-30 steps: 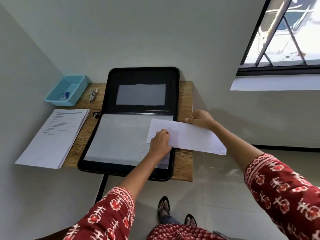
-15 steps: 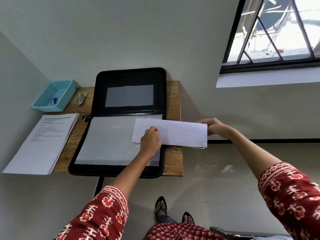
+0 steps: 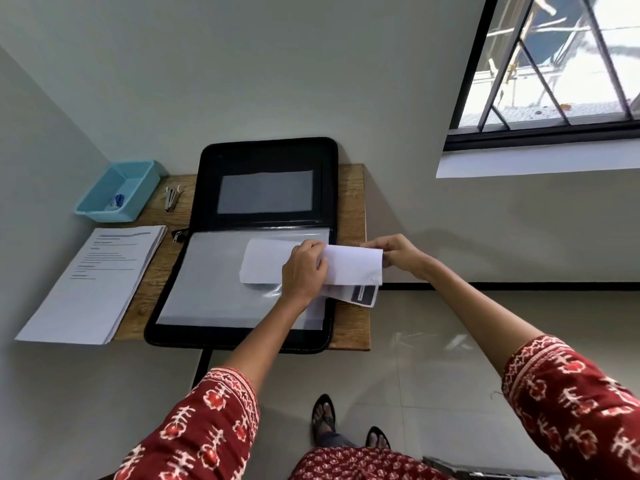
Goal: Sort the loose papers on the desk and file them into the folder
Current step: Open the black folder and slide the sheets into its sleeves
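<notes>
Paper [image 3: 349, 268], a white sheet, is held flat over the right edge of the desk [image 3: 349, 199], its left end lying over the clear sleeve of the open black folder [image 3: 266, 244]. Left hand [image 3: 304, 271] grips the sheet near its middle, fingers curled over the top edge. Right hand [image 3: 398, 254] pinches the sheet's right end between thumb and fingers. A second printed sheet peeks out beneath. A stack of printed papers [image 3: 93, 282] overhangs the desk's left edge; a blue tray [image 3: 117, 190] sits at the far-left corner.
</notes>
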### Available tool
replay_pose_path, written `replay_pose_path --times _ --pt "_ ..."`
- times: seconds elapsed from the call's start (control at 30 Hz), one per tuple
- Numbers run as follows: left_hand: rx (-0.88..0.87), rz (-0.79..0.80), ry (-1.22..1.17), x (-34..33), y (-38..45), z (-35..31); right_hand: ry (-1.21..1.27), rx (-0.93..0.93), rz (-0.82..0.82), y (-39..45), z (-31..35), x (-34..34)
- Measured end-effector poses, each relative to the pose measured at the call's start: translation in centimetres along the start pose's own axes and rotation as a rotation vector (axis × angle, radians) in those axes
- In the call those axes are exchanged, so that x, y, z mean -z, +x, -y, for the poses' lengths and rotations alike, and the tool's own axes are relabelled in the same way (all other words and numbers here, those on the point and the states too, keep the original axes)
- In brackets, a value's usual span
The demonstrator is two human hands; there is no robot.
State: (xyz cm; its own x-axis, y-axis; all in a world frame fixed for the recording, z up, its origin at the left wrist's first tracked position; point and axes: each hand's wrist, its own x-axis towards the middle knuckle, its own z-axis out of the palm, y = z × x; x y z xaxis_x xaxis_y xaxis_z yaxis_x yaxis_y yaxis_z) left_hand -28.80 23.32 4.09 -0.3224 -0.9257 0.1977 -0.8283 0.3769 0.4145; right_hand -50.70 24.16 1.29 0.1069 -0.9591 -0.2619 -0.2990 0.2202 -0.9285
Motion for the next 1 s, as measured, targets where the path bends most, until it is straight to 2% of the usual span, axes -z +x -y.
replay_pose_path --times 0.07,0.13,0.23,0.3,0.37,0.47,0.53,0.67,0.8,0.87,1.0 --pt "-0.003 -0.062 -0.073 0.1 -0.1 -0.1 0.044 -0.021 -0.078 0.0 0.1 -0.9" --pt "0.018 -0.059 -0.030 0.3 0.0 0.3 0.111 -0.110 -0.094 0.1 -0.7 -1.3" --pt "0.127 0.070 0.130 0.5 0.0 1.3 0.224 -0.286 0.032 0.1 -1.4 -1.8" --pt "0.191 0.136 0.147 0.6 -0.4 2.1 0.222 -0.338 0.082 0.1 -1.5 -2.0" --pt "0.215 0.182 0.154 0.5 -1.0 2.7 0.206 -0.297 0.075 0.0 -1.2 -1.9" --pt "0.213 0.225 0.153 0.5 -1.7 3.2 0.231 -0.112 -0.043 0.2 -0.5 -1.6" --pt "0.199 0.241 0.161 0.5 -2.0 3.4 0.216 -0.066 -0.078 0.6 -0.1 -1.4" --pt "0.194 0.260 0.201 0.2 -2.1 3.6 0.050 -0.168 -0.063 1.7 0.1 -2.3" --pt "0.202 0.302 0.254 0.0 -2.1 3.3 0.005 -0.288 -0.075 2.5 0.1 -3.3" --pt "0.232 0.314 0.250 0.0 -2.3 3.3 -0.106 -0.202 -0.115 2.7 -0.2 -3.3" --pt "0.301 0.301 0.196 -0.4 -2.6 3.0 -0.427 0.225 -0.448 2.4 0.0 -3.4"
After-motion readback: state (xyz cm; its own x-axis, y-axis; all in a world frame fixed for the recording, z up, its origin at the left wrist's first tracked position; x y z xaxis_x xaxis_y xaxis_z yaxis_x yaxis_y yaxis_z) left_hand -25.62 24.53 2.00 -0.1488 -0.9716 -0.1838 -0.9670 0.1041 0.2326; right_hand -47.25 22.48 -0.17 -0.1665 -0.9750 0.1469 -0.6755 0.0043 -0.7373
